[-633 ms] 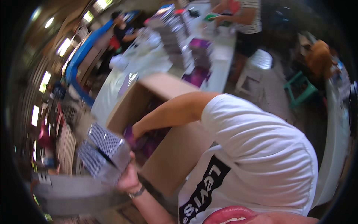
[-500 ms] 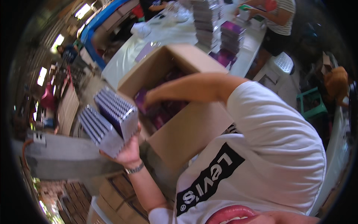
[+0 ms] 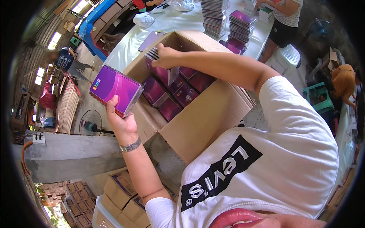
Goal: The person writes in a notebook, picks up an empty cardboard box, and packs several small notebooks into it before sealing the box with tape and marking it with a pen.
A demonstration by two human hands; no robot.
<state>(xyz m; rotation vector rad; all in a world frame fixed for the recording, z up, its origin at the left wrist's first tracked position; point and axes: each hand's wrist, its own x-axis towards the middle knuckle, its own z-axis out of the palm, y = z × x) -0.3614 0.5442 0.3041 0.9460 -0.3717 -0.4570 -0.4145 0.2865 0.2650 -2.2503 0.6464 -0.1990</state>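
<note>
Here's the left hand (image 3: 124,121), palm up, fingers curled under a bundle of notebooks (image 3: 116,85), thumb pressed onto the purple cover. It's a firm, partly closed hold, spiral edges along the sides; how many are in there, I can't tell. A metal watch (image 3: 130,145) sits on that wrist.

Across to the right hand (image 3: 167,57), and it's over the carton (image 3: 207,121), to the right of the left hand and a little higher. Its fingers are bent round the top of a second bundle (image 3: 164,75), tilted up on end, striped coil side showing; the fingertips on the far side are hidden. Right below that hand, more purple packs (image 3: 185,95) lie side by side in the carton, whose flap folds out toward the white shirt (image 3: 296,133).

Just beyond the right hand runs the pale table (image 3: 176,28), a flat purple sheet (image 3: 151,40) at its near edge. Farther off and to the right stand a tall notebook stack (image 3: 213,19) and a shorter stack (image 3: 241,26), with a person in a striped top (image 3: 289,11) working past them. Below and left of the left hand, there's a fan (image 3: 89,126); lower again, closed boxes (image 3: 127,193).
</note>
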